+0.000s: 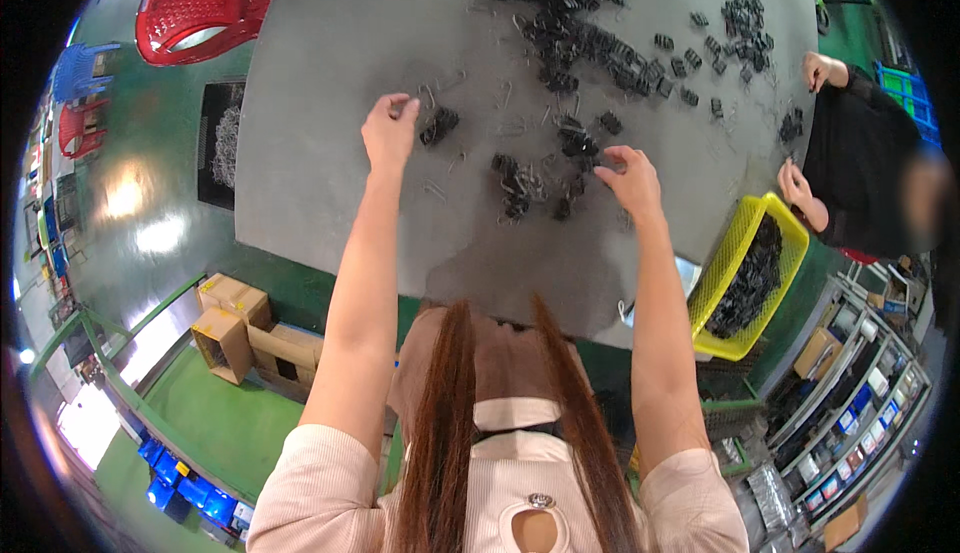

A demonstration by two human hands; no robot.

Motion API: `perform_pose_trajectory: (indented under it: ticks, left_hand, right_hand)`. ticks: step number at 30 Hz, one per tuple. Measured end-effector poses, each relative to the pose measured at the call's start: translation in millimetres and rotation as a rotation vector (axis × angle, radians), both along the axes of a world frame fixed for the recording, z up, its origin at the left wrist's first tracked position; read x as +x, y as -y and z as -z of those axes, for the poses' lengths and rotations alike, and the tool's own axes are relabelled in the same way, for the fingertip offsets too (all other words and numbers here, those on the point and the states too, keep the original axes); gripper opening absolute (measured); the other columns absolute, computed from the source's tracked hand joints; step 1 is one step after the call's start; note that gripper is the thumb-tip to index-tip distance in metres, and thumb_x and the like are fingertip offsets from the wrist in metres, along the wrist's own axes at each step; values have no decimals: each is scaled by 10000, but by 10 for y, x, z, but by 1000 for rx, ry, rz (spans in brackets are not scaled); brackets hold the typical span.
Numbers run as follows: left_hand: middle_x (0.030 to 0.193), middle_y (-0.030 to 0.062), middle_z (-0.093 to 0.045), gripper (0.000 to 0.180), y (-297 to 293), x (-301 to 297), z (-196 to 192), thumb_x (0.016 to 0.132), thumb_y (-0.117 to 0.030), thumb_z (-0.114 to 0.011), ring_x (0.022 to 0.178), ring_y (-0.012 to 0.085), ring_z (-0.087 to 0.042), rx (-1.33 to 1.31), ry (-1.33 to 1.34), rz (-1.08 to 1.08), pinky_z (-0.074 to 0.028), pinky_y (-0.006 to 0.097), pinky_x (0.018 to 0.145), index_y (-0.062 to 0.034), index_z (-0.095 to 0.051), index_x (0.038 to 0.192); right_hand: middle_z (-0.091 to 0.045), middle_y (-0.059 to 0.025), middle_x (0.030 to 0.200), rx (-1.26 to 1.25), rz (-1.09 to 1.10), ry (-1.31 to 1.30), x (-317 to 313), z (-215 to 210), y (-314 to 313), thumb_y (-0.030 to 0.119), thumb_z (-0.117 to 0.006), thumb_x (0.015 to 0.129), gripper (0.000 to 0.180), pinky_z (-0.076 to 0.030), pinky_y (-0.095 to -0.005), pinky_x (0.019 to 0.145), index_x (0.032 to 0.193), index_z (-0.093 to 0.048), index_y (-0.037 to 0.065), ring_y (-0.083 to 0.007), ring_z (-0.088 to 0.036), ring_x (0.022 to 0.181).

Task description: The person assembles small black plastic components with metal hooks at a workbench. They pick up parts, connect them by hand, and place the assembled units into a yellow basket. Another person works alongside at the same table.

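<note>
Both my arms reach out over a grey table (330,153) strewn with small black clips and thin wire pieces. My left hand (388,131) hovers with fingers bent over a wire piece, just left of a small black clip cluster (438,125). My right hand (628,179) rests fingers-down at the right edge of a loose pile of black clips (530,188). Whether either hand pinches a piece is not visible. A larger heap of black clips (575,23) lies farther back on the table.
A yellow mesh basket (735,253) filled with black parts sits at the table's right corner. Another person in black (860,178) works at the right side. Red plastic chair (200,3) stands at far left, cardboard boxes (245,328) on the green floor, shelving (860,403) lower right.
</note>
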State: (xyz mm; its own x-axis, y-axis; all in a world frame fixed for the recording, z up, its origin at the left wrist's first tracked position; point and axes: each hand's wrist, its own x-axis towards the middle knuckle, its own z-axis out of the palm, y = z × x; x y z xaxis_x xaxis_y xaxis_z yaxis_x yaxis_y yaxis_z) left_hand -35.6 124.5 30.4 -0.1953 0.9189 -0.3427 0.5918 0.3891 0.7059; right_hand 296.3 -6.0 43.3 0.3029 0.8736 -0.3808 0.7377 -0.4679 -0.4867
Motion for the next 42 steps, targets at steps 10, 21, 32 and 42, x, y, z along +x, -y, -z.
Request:
perform_pose_trajectory:
  ticks: [10, 21, 32, 42]
  left_hand:
    - [683, 62, -576, 320, 83, 439, -65, 813, -317, -671, 645, 159, -566, -20, 171, 347, -433, 311, 589, -30, -656, 952]
    - [775, 51, -621, 196, 98, 26, -327, 841, -269, -558, 776, 182, -648, -479, 1042, -70, -456, 275, 549, -82, -599, 795]
    - [816, 125, -640, 379, 601, 671, 153, 776, -299, -706, 759, 272, -630, -50, -34, 520, -478, 383, 648, -57, -544, 1019]
    - [749, 85, -627, 173, 888, 281, -10, 790, -126, -674, 661, 177, -593, -241, 306, 227, -478, 304, 575, -24, -593, 904]
  right_hand:
    - [-691, -95, 849, 74, 199, -364, -372, 155, -779, 259, -704, 740, 216, -493, -367, 743, 884, -706, 98, -266, -653, 821]
    - [-592, -74, 1013, 116, 378, 87, 185, 299, -419, 293, -715, 741, 378, -467, -384, 796, 1048, -602, 103, -257, -580, 949]
    - [-595, -49, 887, 62, 438, -1076, -72, 259, -531, 109, -630, 815, 341, -508, -316, 751, 1126, -558, -12, -189, -598, 848]
    - [-608, -77, 747, 73, 10, -534, -1118, 425, -1151, 251, -711, 766, 254, -476, -327, 655, 912, -627, 61, -191, -583, 736]
